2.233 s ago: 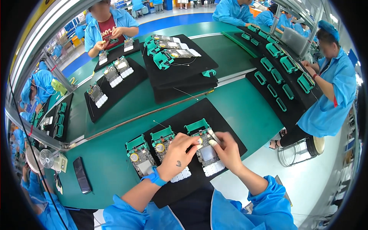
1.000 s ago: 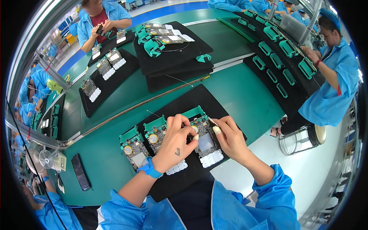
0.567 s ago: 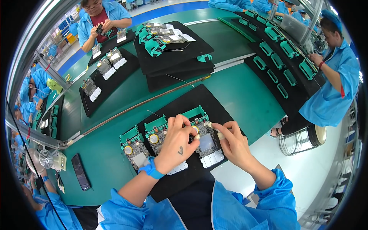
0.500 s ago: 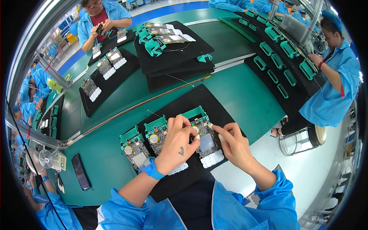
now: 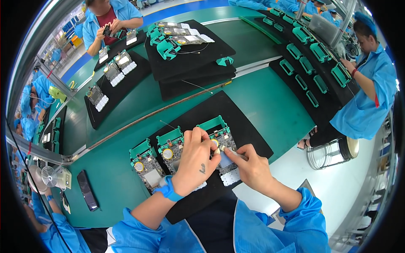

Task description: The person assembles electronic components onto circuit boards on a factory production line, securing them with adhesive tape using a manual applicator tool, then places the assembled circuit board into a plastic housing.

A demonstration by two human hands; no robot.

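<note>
My left hand is closed in a pinch over the upper part of the right-hand circuit board; whatever its fingertips hold is hidden. A pale finger cot covers a fingertip there. From the right, my right hand reaches in with one covered finger stretched out, its tip on the board beside the left fingertips. Its other fingers are partly bent and apart from that one. This board has a green plastic frame at its far end. Two similar boards lie to the left: a middle one, partly behind my left hand, and a left one.
The boards rest on a black mat on the green bench. A phone and small fan are at the left. Beyond the ledge, more mats carry boards and green frames. Co-workers stand at far left and right.
My right hand has moved left and slightly down, bringing its fingertip from the board's right edge to beside my left fingertips. My left hand has stayed almost still in its pinch.
</note>
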